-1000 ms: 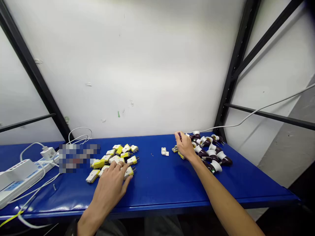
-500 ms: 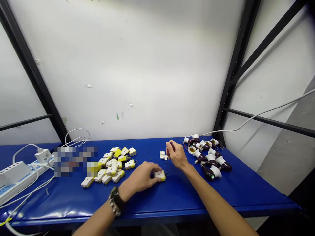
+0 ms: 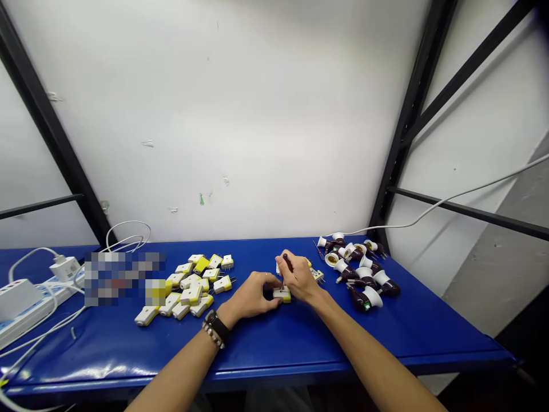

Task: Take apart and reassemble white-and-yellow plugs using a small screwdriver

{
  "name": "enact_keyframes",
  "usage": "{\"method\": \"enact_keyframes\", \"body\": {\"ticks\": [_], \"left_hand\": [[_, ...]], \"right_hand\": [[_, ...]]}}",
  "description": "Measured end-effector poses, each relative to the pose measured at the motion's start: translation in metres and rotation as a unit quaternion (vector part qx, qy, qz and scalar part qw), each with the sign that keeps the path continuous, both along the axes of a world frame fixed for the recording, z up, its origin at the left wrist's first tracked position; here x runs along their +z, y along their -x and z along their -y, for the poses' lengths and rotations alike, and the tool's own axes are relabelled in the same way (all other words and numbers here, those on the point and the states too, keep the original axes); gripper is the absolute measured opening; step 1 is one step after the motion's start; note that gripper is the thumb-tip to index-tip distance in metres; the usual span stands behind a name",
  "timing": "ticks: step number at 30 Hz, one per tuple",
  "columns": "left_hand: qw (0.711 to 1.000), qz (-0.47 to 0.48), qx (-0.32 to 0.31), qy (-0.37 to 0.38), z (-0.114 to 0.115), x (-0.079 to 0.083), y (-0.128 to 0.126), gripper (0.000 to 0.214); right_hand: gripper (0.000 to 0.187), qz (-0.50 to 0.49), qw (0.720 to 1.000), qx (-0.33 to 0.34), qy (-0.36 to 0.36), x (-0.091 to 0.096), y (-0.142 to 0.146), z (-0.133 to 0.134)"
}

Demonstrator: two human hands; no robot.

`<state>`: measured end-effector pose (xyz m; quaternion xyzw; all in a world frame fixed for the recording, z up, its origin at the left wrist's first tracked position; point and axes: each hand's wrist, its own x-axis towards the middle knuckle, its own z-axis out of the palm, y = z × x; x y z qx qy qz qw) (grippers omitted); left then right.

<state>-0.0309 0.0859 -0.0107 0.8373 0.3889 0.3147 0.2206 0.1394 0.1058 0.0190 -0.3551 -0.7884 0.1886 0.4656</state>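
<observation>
My left hand [image 3: 256, 294] grips a white-and-yellow plug [image 3: 282, 295] by its left end, flat on the blue tabletop. A screwdriver [image 3: 285, 268] with a dark reddish handle is pinched upright in my right hand [image 3: 299, 277]. Its tip meets the top face of the plug, near the middle. Behind my right hand, partly hidden, lie opened plug parts [image 3: 317, 275] with metal prongs. To the left of my left hand is a loose pile of white-and-yellow plugs [image 3: 191, 293].
Dark-brown and white lamp holders [image 3: 366, 277] with plug prongs cluster on the right, beside another screwdriver [image 3: 318, 250]. A white power strip [image 3: 30, 319] with cables lies at the far left. Black shelf posts [image 3: 388, 194] frame the blue table [image 3: 257, 357].
My right hand has come down and left, bringing the screwdriver tip onto the plug. The plug stays in my left hand. The view has shifted slightly.
</observation>
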Motion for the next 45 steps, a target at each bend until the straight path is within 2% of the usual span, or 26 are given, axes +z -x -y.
{"method": "enact_keyframes", "body": {"ticks": [3, 6, 11, 14, 16, 18, 23, 28, 34, 37, 39, 42, 43, 45], "left_hand": [[1.000, 0.004, 0.004, -0.027, 0.001, 0.001, -0.001, 0.021], [0.998, 0.046, 0.011, -0.047, 0.001, -0.002, -0.005, 0.015], [0.996, 0.090, 0.011, -0.004, -0.003, -0.009, -0.009, 0.025], [0.997, 0.073, 0.009, -0.002, -0.004, -0.008, -0.009, 0.023], [0.998, 0.060, 0.012, -0.007, -0.003, -0.006, -0.009, 0.023], [0.998, 0.049, 0.019, -0.015, -0.001, -0.004, -0.010, 0.022], [0.998, 0.053, 0.041, -0.016, 0.002, -0.005, -0.013, 0.018], [0.996, 0.075, 0.044, -0.009, 0.000, -0.010, -0.013, 0.016], [0.994, 0.069, 0.076, -0.027, -0.001, -0.011, -0.018, 0.018], [0.992, 0.037, 0.083, -0.085, 0.002, -0.011, -0.019, 0.013], [0.987, -0.001, 0.094, -0.127, 0.004, -0.011, -0.021, 0.017], [0.981, -0.062, 0.122, -0.135, 0.005, -0.012, -0.022, 0.018], [0.980, -0.078, 0.129, -0.129, 0.005, -0.012, -0.022, 0.018], [0.981, -0.089, 0.132, -0.113, 0.004, -0.010, -0.023, 0.018]], "right_hand": [[0.034, 0.003, 1.000, 0.014, 0.008, 0.000, 0.002, 0.000], [0.035, 0.002, 0.999, 0.030, 0.022, 0.001, 0.002, 0.000], [0.033, 0.002, 0.997, 0.059, 0.044, 0.006, -0.001, -0.002], [0.025, -0.045, 0.997, 0.033, 0.049, 0.007, -0.003, -0.003], [0.026, -0.092, 0.994, 0.000, 0.050, 0.007, -0.003, -0.004], [0.027, -0.119, 0.991, -0.003, 0.061, 0.007, -0.003, -0.004], [0.031, -0.108, 0.983, 0.080, 0.126, 0.016, -0.007, -0.002], [0.038, -0.101, 0.958, 0.173, 0.205, 0.022, -0.013, -0.002], [0.032, -0.165, 0.970, 0.100, 0.146, 0.013, -0.007, -0.005], [0.036, -0.151, 0.971, 0.115, 0.146, 0.011, -0.006, -0.007], [0.039, -0.139, 0.972, 0.125, 0.145, 0.011, -0.007, -0.009], [0.041, -0.128, 0.975, 0.123, 0.137, 0.012, -0.011, -0.009], [0.039, -0.123, 0.980, 0.105, 0.117, 0.013, -0.011, -0.007], [0.031, -0.097, 0.995, 0.028, 0.021, 0.016, -0.010, 0.002]]}}
